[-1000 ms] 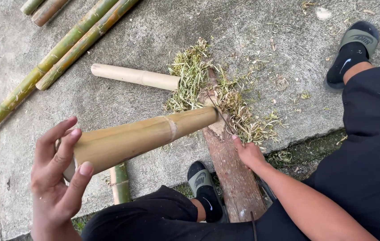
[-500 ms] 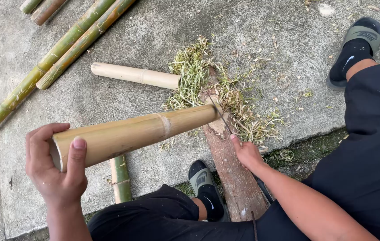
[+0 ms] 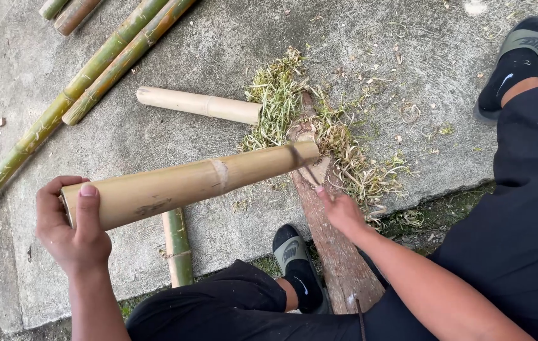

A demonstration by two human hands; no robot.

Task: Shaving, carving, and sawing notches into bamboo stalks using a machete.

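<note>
My left hand (image 3: 73,230) grips the near end of a peeled tan bamboo section (image 3: 187,183), thumb across its cut face. The section slants up to the right, and its far end rests on the top of a brown wooden log (image 3: 338,265) lying between my legs. My right hand (image 3: 343,211) is beside the log, just below that far end. It holds a thin dark blade (image 3: 300,163) whose tip lies against the bamboo's end.
Green-yellow shavings (image 3: 294,113) are heaped around the log's top. A second peeled piece (image 3: 199,104) lies behind, and long green bamboo poles (image 3: 86,82) run along the upper left. A short green piece (image 3: 177,246) lies under the held section. Black sandals (image 3: 297,265) (image 3: 515,57) are on my feet.
My left hand, spread open at the bamboo's near end a second ago, has closed around it. The bamboo has settled lower on the log, and the blade now touches its far end.
</note>
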